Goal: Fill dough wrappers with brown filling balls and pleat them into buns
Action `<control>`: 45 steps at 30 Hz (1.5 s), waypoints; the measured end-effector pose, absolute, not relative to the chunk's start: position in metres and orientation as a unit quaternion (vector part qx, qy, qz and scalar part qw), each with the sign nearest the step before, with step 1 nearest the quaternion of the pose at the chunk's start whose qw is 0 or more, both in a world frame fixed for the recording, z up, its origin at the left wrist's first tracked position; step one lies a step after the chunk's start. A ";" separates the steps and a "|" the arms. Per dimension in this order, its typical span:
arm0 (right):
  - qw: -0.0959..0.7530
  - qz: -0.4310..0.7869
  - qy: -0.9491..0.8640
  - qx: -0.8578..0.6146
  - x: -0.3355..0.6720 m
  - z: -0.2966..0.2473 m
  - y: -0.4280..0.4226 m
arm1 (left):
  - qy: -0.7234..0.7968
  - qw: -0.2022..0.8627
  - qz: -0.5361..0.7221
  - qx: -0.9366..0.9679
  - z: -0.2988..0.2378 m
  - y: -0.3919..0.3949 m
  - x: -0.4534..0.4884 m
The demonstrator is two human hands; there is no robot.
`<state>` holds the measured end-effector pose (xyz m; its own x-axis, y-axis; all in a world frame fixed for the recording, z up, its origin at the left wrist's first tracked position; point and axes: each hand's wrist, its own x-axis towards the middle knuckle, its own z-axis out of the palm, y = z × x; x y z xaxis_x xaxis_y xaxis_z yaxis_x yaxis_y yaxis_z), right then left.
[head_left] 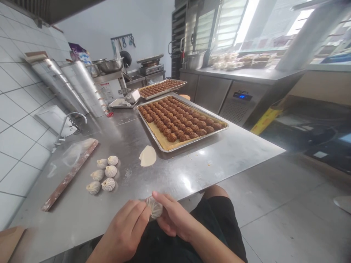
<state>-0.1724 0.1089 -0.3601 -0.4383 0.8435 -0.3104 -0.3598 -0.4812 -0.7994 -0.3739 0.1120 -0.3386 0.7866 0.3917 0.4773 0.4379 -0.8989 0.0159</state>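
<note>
Just off the near edge of the steel surface (208,164), above our lap, we hold a pleated dumpling (154,207) between both hands. It is round with no clear long axis; its gathered pleats face up and slightly toward us. Our left hand (124,228) comes in from the lower left, its grip closed on the dumpling's left side with thumb and fingertips. Our right hand (171,217) cups it from the right, forefinger laid over the top, its grip closed on the same dumpling.

Ahead on the surface, six finished dumplings (105,173) sit clustered to the left, beside a long wooden stick (70,175) lying diagonally. A flat dough wrapper (148,156) lies alone near the middle, with bare steel between it and the near edge. Beyond it a tray of brown filling balls (182,122) lies at an angle toward the right edge, and a second tray (161,87) rests farther back.
</note>
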 end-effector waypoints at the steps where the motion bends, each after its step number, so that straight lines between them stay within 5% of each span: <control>1: 0.389 0.784 -0.327 -0.356 -0.172 -0.360 0.109 | -0.223 0.046 -0.238 -0.944 -0.339 0.112 -0.375; 10: 0.397 0.717 -0.393 -0.417 -0.178 -0.361 0.114 | -0.239 0.047 -0.237 -0.940 -0.338 0.111 -0.368; 16: 0.454 0.797 -0.203 -0.342 -0.187 -0.366 0.113 | -0.374 -0.053 -0.304 -0.875 -0.342 0.112 -0.368; 21: 0.464 0.783 -0.231 -0.344 -0.199 -0.365 0.118 | -0.423 -0.163 -0.266 -0.851 -0.360 0.119 -0.364; 24: 0.459 0.631 -0.427 -0.457 -0.193 -0.363 0.137 | -0.469 -0.147 -0.267 -0.829 -0.363 0.147 -0.369; 27: 0.410 0.318 -0.635 -0.573 -0.182 -0.358 0.176 | -0.553 -0.069 -0.234 -0.797 -0.354 0.198 -0.385; 31: 0.366 0.206 -0.678 -0.603 -0.183 -0.354 0.237 | -0.568 -0.049 -0.218 -0.792 -0.339 0.266 -0.404; 39: 0.320 0.233 -0.675 -0.623 -0.195 -0.359 0.284 | -0.552 -0.096 -0.284 -0.778 -0.330 0.263 -0.392; 45: 0.328 0.387 -0.696 -0.508 -0.186 -0.343 0.253 | -0.522 -0.294 -0.320 -0.734 -0.342 0.233 -0.378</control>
